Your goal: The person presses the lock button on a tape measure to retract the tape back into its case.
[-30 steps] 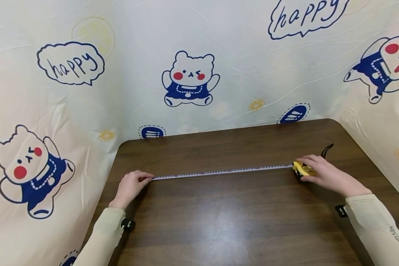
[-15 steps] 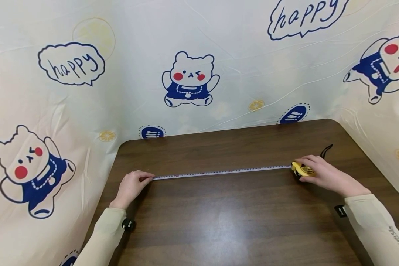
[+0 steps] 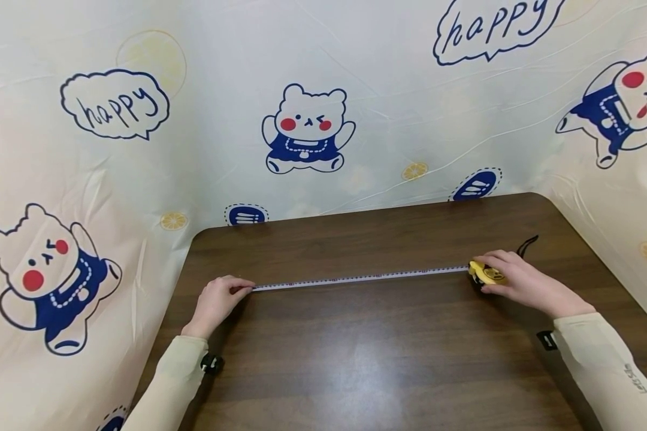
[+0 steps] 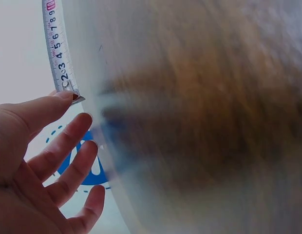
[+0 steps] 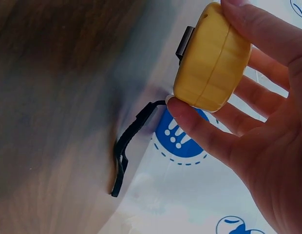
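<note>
Near the left edge of the brown wooden table (image 3: 356,347), the left hand (image 3: 215,304) is pinching the white measuring tape (image 3: 361,278); toward the right edge, the right hand (image 3: 523,282) is grasping its rounded yellow case (image 5: 212,63).

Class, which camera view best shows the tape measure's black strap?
The right wrist view, where the black strap appears large and close. The head view shows it small, beyond the right hand; the left wrist view shows none of it.

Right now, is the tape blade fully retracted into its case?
No, the tape blade stretches from the yellow case in the right hand across to the left hand, which pinches its end.
</note>
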`<move>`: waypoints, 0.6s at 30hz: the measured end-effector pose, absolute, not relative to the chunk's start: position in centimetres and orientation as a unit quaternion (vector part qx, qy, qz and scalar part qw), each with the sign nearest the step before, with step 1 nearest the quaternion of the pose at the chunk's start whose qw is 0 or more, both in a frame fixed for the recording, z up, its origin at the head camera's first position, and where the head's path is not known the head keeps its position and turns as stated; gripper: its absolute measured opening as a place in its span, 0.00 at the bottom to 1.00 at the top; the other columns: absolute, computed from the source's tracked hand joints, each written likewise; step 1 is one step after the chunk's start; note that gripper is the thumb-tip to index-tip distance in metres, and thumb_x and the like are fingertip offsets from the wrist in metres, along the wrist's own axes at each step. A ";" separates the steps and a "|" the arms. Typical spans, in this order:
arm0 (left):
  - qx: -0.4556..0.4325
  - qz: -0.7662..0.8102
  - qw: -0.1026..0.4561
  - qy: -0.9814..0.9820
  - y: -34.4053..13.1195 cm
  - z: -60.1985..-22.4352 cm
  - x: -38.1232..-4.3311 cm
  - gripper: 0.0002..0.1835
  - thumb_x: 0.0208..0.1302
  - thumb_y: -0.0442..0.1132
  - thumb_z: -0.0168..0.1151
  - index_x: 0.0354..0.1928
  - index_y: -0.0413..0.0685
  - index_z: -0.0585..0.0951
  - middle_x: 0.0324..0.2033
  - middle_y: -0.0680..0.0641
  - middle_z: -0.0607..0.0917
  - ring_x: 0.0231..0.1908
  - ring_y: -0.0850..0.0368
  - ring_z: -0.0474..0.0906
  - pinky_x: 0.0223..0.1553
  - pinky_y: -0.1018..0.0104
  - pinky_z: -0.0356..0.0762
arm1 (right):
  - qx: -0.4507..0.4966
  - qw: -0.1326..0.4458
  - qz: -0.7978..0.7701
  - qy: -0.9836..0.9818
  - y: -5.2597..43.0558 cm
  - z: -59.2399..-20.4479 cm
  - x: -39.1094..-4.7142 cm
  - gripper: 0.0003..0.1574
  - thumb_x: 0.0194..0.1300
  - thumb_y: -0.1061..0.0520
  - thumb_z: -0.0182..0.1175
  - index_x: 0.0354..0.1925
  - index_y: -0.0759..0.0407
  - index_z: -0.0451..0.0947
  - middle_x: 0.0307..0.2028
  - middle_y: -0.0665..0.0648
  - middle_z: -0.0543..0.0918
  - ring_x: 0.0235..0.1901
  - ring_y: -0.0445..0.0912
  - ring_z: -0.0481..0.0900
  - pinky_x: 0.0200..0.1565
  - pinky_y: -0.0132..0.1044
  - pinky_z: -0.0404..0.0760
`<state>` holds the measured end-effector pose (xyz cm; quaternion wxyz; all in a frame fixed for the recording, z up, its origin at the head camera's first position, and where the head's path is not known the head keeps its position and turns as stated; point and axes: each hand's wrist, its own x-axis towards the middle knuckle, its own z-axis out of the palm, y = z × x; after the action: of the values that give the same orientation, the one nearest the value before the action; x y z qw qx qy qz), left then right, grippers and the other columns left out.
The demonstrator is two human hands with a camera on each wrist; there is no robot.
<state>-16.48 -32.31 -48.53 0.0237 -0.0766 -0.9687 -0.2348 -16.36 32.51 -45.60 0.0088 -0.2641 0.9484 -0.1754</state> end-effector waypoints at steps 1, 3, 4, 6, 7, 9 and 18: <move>-0.076 -0.235 0.023 -0.969 -32.3 -48.5 -16.5 0.07 0.68 0.37 0.71 0.45 0.49 0.92 0.44 0.44 0.91 0.46 0.44 0.86 0.52 0.40 0.80 | -0.264 0.010 -0.176 0.948 32.5 -45.6 -16.4 0.39 0.59 0.55 0.78 0.63 0.69 0.77 0.55 0.70 0.81 0.53 0.64 0.77 0.55 0.66 0.77; -0.076 -0.236 0.020 -0.969 -32.2 -48.4 -16.5 0.07 0.68 0.36 0.71 0.45 0.49 0.92 0.44 0.44 0.91 0.46 0.44 0.85 0.52 0.40 0.80 | -0.264 0.008 -0.175 0.948 32.4 -45.6 -16.4 0.39 0.59 0.55 0.79 0.63 0.69 0.77 0.55 0.69 0.81 0.53 0.64 0.77 0.55 0.65 0.78; -0.076 -0.235 0.019 -0.969 -32.1 -48.3 -16.4 0.07 0.68 0.36 0.71 0.45 0.50 0.92 0.44 0.44 0.91 0.45 0.44 0.85 0.52 0.40 0.80 | -0.266 0.007 -0.175 0.948 32.4 -45.7 -16.4 0.39 0.59 0.55 0.79 0.63 0.69 0.77 0.55 0.69 0.81 0.53 0.64 0.77 0.55 0.65 0.78; -0.078 -0.235 0.018 -0.969 -32.0 -48.3 -16.4 0.07 0.68 0.37 0.71 0.45 0.50 0.92 0.44 0.44 0.91 0.45 0.44 0.85 0.52 0.40 0.80 | -0.269 0.004 -0.174 0.947 32.4 -45.7 -16.4 0.39 0.59 0.55 0.79 0.63 0.69 0.77 0.55 0.69 0.81 0.53 0.64 0.77 0.55 0.65 0.78; -0.078 -0.234 0.018 -0.969 -32.0 -48.3 -16.4 0.07 0.68 0.37 0.71 0.45 0.50 0.92 0.44 0.44 0.91 0.45 0.44 0.85 0.52 0.40 0.80 | -0.271 0.003 -0.174 0.947 32.4 -45.7 -16.4 0.39 0.59 0.55 0.79 0.63 0.69 0.77 0.55 0.69 0.81 0.53 0.64 0.77 0.55 0.65 0.78; -0.078 -0.233 0.020 -0.969 -32.0 -48.3 -16.4 0.07 0.68 0.37 0.71 0.45 0.50 0.92 0.44 0.44 0.91 0.45 0.44 0.85 0.51 0.40 0.80 | -0.273 0.004 -0.176 0.946 32.3 -45.7 -16.5 0.39 0.59 0.56 0.78 0.63 0.70 0.77 0.55 0.69 0.81 0.53 0.64 0.77 0.55 0.65 0.77; -0.093 -0.226 0.041 -0.969 -31.9 -48.4 -16.4 0.06 0.67 0.36 0.72 0.43 0.50 0.93 0.42 0.44 0.91 0.45 0.43 0.86 0.50 0.39 0.80 | -0.294 -0.022 -0.173 0.940 32.2 -45.7 -16.6 0.38 0.57 0.59 0.79 0.62 0.71 0.77 0.52 0.68 0.82 0.50 0.63 0.79 0.51 0.63 0.79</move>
<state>-16.44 -31.91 -48.38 0.0410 -0.0931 -0.9688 -0.2260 -16.63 32.18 -45.70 -0.0225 -0.2937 0.9398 -0.1731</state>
